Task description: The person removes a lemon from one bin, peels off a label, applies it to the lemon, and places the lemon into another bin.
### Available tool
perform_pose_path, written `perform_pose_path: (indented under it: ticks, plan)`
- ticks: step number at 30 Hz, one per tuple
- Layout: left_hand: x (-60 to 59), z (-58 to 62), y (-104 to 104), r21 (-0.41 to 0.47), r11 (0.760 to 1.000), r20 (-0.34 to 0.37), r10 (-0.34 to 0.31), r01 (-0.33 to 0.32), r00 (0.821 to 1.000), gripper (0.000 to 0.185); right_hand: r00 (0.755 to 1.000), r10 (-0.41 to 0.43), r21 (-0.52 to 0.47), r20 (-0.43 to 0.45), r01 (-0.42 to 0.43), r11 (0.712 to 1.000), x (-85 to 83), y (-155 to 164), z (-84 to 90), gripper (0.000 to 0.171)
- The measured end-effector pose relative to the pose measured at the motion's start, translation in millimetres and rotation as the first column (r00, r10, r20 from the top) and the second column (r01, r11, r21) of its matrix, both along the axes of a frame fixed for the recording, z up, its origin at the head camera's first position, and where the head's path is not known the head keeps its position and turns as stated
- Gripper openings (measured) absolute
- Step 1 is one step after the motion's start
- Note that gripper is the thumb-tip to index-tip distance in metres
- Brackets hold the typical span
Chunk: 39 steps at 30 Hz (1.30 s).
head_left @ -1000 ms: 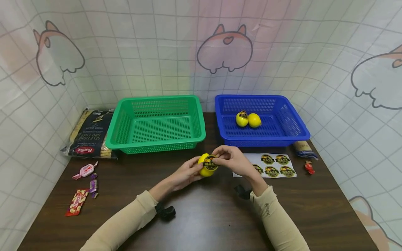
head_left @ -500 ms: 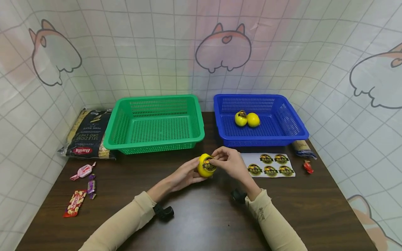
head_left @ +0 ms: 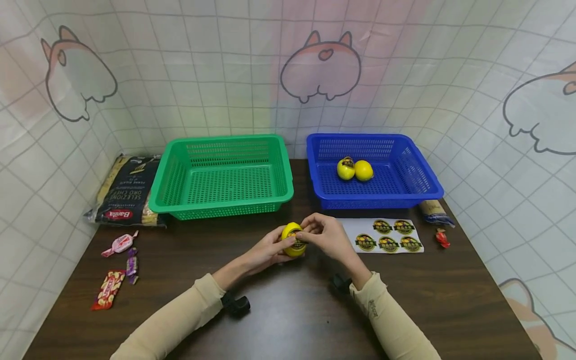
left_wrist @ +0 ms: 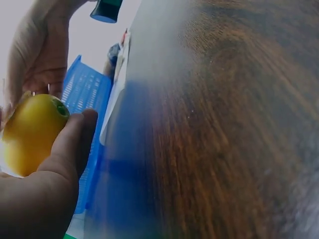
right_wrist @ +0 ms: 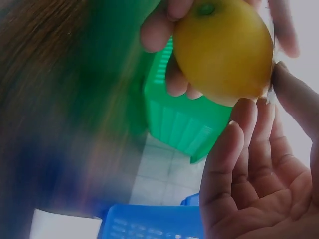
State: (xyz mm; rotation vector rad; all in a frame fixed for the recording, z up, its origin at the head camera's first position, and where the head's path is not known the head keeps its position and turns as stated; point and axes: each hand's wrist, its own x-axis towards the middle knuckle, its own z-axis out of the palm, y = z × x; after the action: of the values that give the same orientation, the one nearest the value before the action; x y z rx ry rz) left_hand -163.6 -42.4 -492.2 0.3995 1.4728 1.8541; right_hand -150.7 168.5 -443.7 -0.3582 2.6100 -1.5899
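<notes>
My left hand (head_left: 263, 254) holds a yellow lemon (head_left: 294, 253) above the table, its thumb lying across the front. On the lemon's face is a round black-and-gold sticker (head_left: 297, 244), partly covered by both thumbs. My right hand (head_left: 328, 239) has its thumb on the sticker's right side, with the fingers curled behind it. In the right wrist view, the sticker's thin edge shows between that thumb and the fingertips, against the lemon (right_wrist: 224, 50). The left wrist view shows the green stem end of the lemon (left_wrist: 35, 132) beside the left thumb.
A blue basket (head_left: 375, 204) at back right holds two lemons (head_left: 363, 171). Left of it stands a green basket (head_left: 225, 211). A sticker sheet (head_left: 382, 235) lies right of my hands. Wrapped candies (head_left: 122, 244) and a pasta bag (head_left: 128, 192) are at left.
The sticker, whose right side stood off the lemon, now lies closer against it. My left thumb has moved onto the sticker, and the right hand has shifted slightly left.
</notes>
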Motion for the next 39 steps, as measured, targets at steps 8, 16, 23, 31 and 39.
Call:
perform_pose_path:
  ticks: [8,16,23,31,39]
  plan:
    - [-1.5,-2.6,4,0.035,0.999,0.005,0.016,-0.016,1.0,0.056,0.994,0.025,-0.01,0.105,-0.024,1.0,-3.4,2,-10.0,0.036]
    - [2.4,-0.7,4,0.056,0.998,0.027,0.0,-0.002,1.0,0.06,0.952,0.223,-0.104,0.21,-0.205,0.973,-5.0,5,-14.8,0.052]
    - [4.9,3.9,1,0.136,0.99,0.028,-0.044,0.039,0.999,0.062,0.91,0.328,-0.29,0.255,-0.252,0.923,-5.7,13,-14.7,0.054]
    - [8.1,3.6,-4,0.226,0.972,0.06,-0.088,0.073,0.994,0.061,0.897,0.372,-0.359,0.24,-0.274,0.892,-4.2,19,-16.9,0.064]
    - [11.3,5.1,-8,0.286,0.952,0.04,-0.126,0.109,0.991,0.06,0.881,0.408,-0.388,0.239,-0.299,0.872,-3.5,21,-18.0,0.059]
